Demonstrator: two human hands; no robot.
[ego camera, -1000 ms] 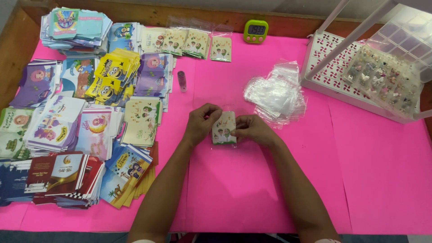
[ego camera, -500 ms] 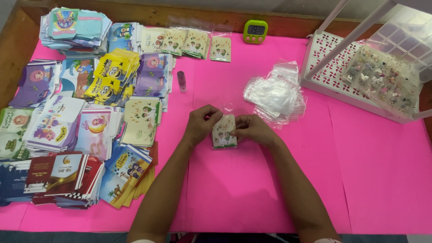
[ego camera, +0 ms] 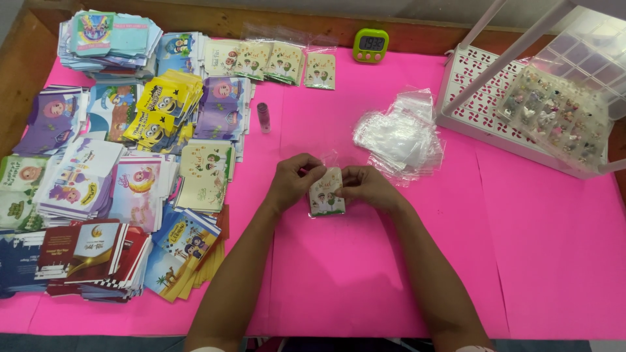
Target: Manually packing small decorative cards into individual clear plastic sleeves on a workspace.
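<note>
Both forearms come up from the near edge of the worktop [ego camera: 535, 274] and converge toward its middle, bare to the elbows. The left hand [ego camera: 295, 182] is curled, knuckles up, its fingertips [ego camera: 318, 171] pinched together and pointing toward the right. The right hand [ego camera: 366, 187] faces it, fingers bent and thumb tucked in, also pinched closed. The two hands almost meet, just apart, wrists low over the worktop.

You hold one packet [ego camera: 326, 193] between your fingers [ego camera: 313, 175]. Beyond your fingertips lie four bagged packets [ego camera: 274, 62], one timer [ego camera: 370, 45], one tube [ego camera: 264, 117].
</note>
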